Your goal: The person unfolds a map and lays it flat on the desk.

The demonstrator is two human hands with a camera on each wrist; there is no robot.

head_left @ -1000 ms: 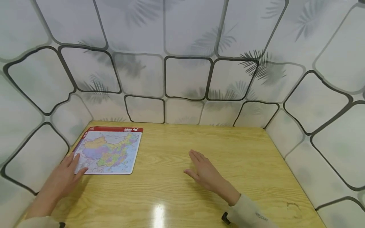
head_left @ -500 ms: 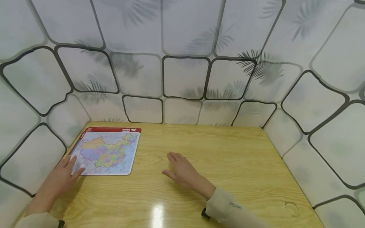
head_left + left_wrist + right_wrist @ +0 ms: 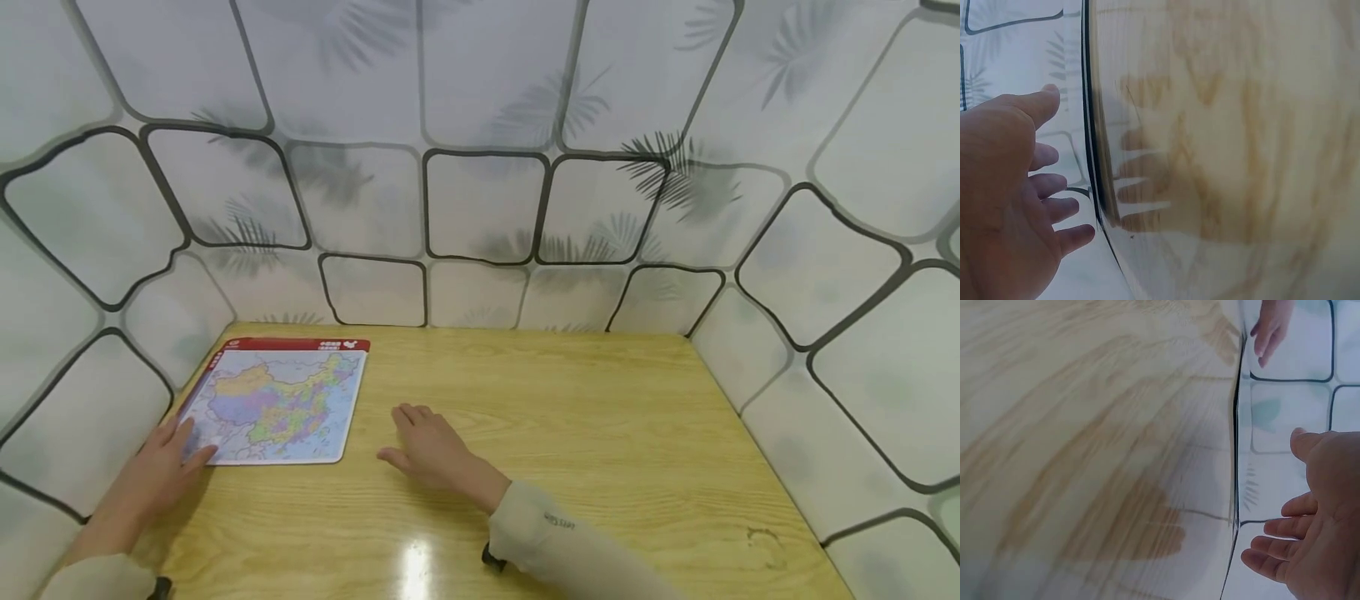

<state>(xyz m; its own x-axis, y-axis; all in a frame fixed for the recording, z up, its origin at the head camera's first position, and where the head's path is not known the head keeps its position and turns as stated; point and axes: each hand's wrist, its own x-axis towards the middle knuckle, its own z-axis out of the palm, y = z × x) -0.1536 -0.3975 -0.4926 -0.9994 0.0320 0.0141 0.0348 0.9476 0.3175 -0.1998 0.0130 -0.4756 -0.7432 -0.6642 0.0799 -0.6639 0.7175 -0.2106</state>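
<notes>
A flat map board (image 3: 277, 404) of China, with coloured provinces and a red strip along its top, lies at the table's left back corner. My left hand (image 3: 161, 471) is at the map board's lower left corner, its fingers spread and its fingertips right at the edge. My right hand (image 3: 431, 450) hovers over the wood to the right of the board, thumb apart from the fingers, holding nothing. In the left wrist view the left hand (image 3: 1010, 200) shows its palm side with relaxed fingers. The right wrist view shows the right hand (image 3: 1329, 519) with fingers extended, and the left hand (image 3: 1272, 328) beyond.
The wood-grain table (image 3: 600, 433) is shiny, with a bright light reflection near the front. White walls (image 3: 480, 200) with dark outlines and leaf prints enclose it at the back and both sides. A dark smudge (image 3: 765, 537) marks the table's right front.
My right hand has moved left across the table towards the map board. The left hand stays at the board's corner. The view has shifted slightly.
</notes>
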